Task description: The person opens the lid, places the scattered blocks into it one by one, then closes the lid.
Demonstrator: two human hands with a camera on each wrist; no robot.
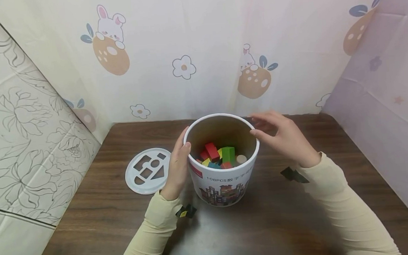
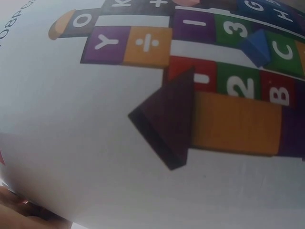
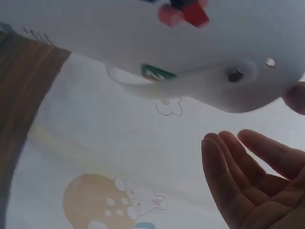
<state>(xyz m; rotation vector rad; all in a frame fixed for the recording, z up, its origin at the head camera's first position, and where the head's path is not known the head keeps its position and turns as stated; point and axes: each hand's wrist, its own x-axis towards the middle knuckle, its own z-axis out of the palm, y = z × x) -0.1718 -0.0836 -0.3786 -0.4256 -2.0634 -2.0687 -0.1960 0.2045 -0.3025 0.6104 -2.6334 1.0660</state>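
Observation:
A white bucket (image 1: pixel 201 181) with printed block pictures stands in the middle of the table, its top open. Inside lie loose toy blocks, among them a red block (image 1: pixel 212 151) and a green block (image 1: pixel 228 155). My left hand (image 1: pixel 177 167) holds the bucket's left side, thumb at the rim and fingers along the outer wall. On the opposite side, my right hand (image 1: pixel 287 140) has its thumb touching the rim, while its loosely bent fingers (image 3: pixel 217 164) stay apart from the wall. Printed letters and numbers on the bucket wall (image 2: pixel 71 129) fill the left wrist view.
Left of the bucket, partly behind my left hand, a white round lid (image 1: pixel 131 171) with shaped cut-outs lies flat on the dark wooden table (image 1: pixel 100 202). A patterned curtain (image 1: pixel 213 34) hangs along the table's back edge, with more cloth at both sides.

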